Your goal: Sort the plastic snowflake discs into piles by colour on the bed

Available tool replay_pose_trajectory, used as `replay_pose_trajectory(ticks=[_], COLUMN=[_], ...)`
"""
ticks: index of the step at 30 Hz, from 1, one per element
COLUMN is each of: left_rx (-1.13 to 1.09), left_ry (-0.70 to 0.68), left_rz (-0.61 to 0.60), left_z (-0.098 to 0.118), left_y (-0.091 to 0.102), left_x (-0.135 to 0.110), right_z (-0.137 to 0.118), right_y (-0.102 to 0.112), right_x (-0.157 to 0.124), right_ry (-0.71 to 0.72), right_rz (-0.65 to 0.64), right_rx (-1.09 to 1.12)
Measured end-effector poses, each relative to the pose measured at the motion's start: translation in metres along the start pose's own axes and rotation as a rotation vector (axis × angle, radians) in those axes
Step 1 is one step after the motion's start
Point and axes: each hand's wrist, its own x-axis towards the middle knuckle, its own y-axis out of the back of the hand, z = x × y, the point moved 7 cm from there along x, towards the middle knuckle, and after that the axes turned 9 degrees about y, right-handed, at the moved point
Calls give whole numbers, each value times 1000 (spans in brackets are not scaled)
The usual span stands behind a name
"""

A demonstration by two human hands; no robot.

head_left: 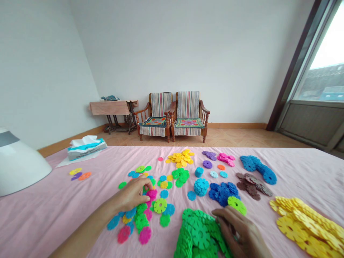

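Note:
My left hand (134, 195) rests on the pink cloth with its fingers curled together over a mixed scatter of snowflake discs (142, 211); its fingertips pinch at a disc beside a magenta disc (152, 194). My right hand (240, 231) lies on the right side of a big heap of joined green discs (197, 234), fingers pressed down on it. A light green disc (237, 205) lies just above that hand.
Sorted piles sit on the pink cloth (53, 204): yellow discs (306, 224) at right, blue (223, 193), brown (252, 184), far yellow (181, 157). A tissue pack (86, 147) and white dome (18, 163) stand left. Two striped armchairs (172, 116) stand by the wall.

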Motion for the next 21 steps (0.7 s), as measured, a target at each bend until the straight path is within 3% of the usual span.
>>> replay_pose_trajectory(ticks=[4, 11, 15, 17, 21], left_rx=[24, -112, -200, -296, -504], left_ry=[-30, -39, -41, -42, -89], left_rz=[16, -63, 9, 50, 14], left_z=[5, 2, 5, 12, 43], left_y=[1, -6, 2, 7, 3], left_x=[-2, 0, 3, 2, -7], right_z=[2, 1, 1, 0, -5], right_y=[-1, 0, 3, 5, 6], right_x=[0, -1, -3, -2, 7], right_ry=[-17, -13, -14, -16, -22], right_rz=[23, 38, 75, 110, 149], right_rx=[7, 17, 25, 24, 36])
